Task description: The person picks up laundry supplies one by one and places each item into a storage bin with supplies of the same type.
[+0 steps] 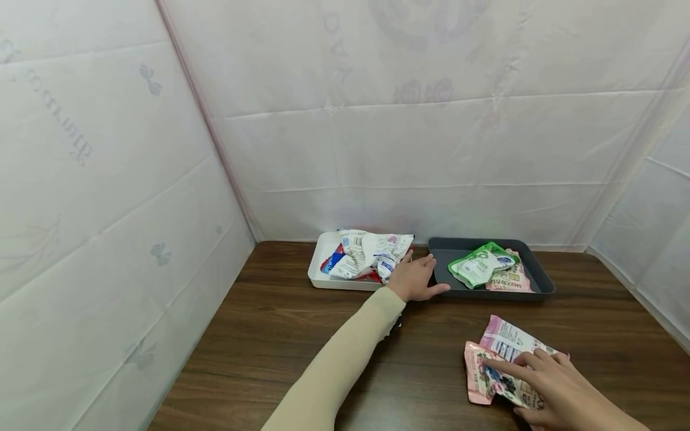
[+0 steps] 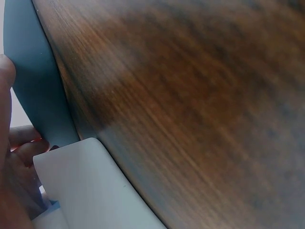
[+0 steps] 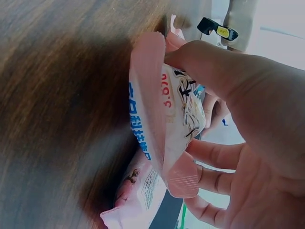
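Note:
In the head view my left hand (image 1: 414, 280), fingers spread, rests over the gap where a white tray (image 1: 345, 284) meets a dark grey tray (image 1: 443, 263). Its thumb lies along the grey tray's front edge. White snack bags (image 1: 372, 248) fill the white tray. My right hand (image 1: 563, 386) grips a pink snack pouch with berry pictures (image 1: 477, 374), thumb on one side and fingers on the other in the right wrist view. A second pink and white pouch (image 1: 509, 338) lies partly beneath it on the table.
Inside the grey tray a green and white pouch (image 1: 480, 266) overlaps a pink pouch (image 1: 514, 278). Both trays stand at the back of the dark wooden table (image 1: 280, 323), close to a white sheet wall (image 1: 409, 155). More sheeting rises at left and right.

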Demonstrator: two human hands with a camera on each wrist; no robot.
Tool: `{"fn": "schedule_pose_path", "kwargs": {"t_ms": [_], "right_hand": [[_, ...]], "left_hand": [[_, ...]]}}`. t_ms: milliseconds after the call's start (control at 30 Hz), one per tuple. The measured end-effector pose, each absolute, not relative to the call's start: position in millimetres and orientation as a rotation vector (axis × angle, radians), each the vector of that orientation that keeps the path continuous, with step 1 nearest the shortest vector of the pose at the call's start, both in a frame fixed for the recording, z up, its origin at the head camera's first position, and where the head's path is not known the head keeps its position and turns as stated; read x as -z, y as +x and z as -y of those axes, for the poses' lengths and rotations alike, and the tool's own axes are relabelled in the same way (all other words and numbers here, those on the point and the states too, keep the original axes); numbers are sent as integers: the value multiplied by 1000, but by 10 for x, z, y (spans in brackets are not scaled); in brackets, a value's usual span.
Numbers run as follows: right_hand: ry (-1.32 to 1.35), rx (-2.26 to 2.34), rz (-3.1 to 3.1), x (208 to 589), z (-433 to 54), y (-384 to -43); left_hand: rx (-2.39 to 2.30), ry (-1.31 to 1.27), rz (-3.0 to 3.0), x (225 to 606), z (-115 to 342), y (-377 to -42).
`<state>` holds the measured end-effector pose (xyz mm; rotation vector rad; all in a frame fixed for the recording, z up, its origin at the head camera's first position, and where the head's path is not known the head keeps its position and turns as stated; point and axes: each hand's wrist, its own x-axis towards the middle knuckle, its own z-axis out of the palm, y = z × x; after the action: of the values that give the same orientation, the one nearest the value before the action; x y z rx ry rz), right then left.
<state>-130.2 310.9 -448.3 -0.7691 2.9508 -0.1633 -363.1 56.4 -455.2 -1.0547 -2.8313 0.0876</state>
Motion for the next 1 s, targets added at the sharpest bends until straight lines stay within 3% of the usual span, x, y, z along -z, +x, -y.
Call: {"fn": "schedule_pose_path", "kwargs": {"t_ms": [467,1000], "right_hand": [[-881,128,-3037,4443,-3151,-1286],[-691,129,-3014,4358,-3136,-1347]], "left_hand": [[-92,-1046,2844,4526,-564,-3601],[-73,-1054,2834,4568,-568,-3628]]}}
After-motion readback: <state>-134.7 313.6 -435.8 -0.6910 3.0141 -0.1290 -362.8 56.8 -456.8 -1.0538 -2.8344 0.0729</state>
